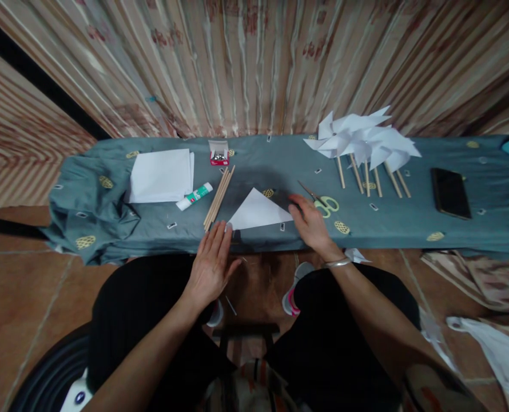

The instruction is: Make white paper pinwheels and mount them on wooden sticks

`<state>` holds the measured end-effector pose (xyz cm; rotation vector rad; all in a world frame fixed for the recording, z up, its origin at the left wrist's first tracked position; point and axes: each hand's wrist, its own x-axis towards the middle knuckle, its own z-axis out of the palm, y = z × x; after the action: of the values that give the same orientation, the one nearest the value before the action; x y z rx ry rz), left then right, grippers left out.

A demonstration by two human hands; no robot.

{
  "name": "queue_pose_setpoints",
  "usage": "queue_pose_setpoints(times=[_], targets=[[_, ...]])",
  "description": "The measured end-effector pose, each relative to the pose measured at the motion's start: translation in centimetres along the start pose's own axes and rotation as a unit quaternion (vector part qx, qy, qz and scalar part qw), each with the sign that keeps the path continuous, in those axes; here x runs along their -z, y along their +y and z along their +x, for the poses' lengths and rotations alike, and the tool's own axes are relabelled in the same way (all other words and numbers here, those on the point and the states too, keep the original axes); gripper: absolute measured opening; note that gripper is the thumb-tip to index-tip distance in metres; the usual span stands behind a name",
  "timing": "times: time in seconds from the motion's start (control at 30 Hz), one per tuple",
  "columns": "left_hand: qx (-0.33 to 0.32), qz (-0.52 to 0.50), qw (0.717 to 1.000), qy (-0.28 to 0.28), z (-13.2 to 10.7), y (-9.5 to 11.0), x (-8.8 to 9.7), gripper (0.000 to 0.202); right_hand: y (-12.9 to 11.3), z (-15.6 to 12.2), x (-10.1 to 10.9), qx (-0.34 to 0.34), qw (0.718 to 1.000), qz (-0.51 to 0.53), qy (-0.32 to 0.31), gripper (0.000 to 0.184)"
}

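A sheet of white paper (258,210), folded into a triangle, lies on the cloth-covered bench in front of me. My left hand (211,258) rests at its left corner, fingers stretched out and fingertips touching the paper's edge. At the right corner is my right hand (309,222), its fingers slightly curled and apart, the thumb side by the paper's tip. Just beyond that hand lie scissors (326,205) with pale green handles. Several wooden sticks (219,197) lie together past my left fingertips, beside a glue stick (194,196).
A stack of white paper (160,176) lies at the left, near a small red box (219,153) of metal pins. Several paper pinwheels (366,137) on sticks lie at the back right. A black phone (450,193) is farther right. The patterned curtain (254,68) hangs behind the bench.
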<state>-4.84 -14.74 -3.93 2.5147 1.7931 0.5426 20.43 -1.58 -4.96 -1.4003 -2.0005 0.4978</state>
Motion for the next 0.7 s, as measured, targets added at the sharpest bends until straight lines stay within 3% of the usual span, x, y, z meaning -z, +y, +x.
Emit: queue_pose_setpoints(times=[0.17, 0.3, 0.4, 0.57, 0.7], targets=[[0.012, -0.053, 0.997, 0.048, 1.5, 0.3, 0.1, 0.074, -0.7, 0.7, -0.4, -0.001, 0.996, 0.040, -0.076, 0.031], [0.035, -0.114, 0.989, 0.082, 2.8, -0.1, -0.3, 0.069, -1.0, 1.0, -0.3, -0.032, 0.989, 0.121, -0.080, 0.011], [0.061, -0.183, 0.976, 0.098, 3.5, -0.6, -0.4, 0.066, -1.0, 1.0, 0.3, -0.037, 0.982, 0.171, -0.073, 0.008], [0.117, -0.312, 0.935, 0.119, 4.3, -0.9, -0.1, 0.069, -1.0, 1.3, 1.4, -0.016, 0.974, 0.218, -0.054, 0.009], [0.181, -0.431, 0.880, 0.080, 5.6, -0.1, 0.8, 0.073, -1.2, 1.8, 2.3, 0.007, 0.970, 0.241, -0.038, 0.008]])
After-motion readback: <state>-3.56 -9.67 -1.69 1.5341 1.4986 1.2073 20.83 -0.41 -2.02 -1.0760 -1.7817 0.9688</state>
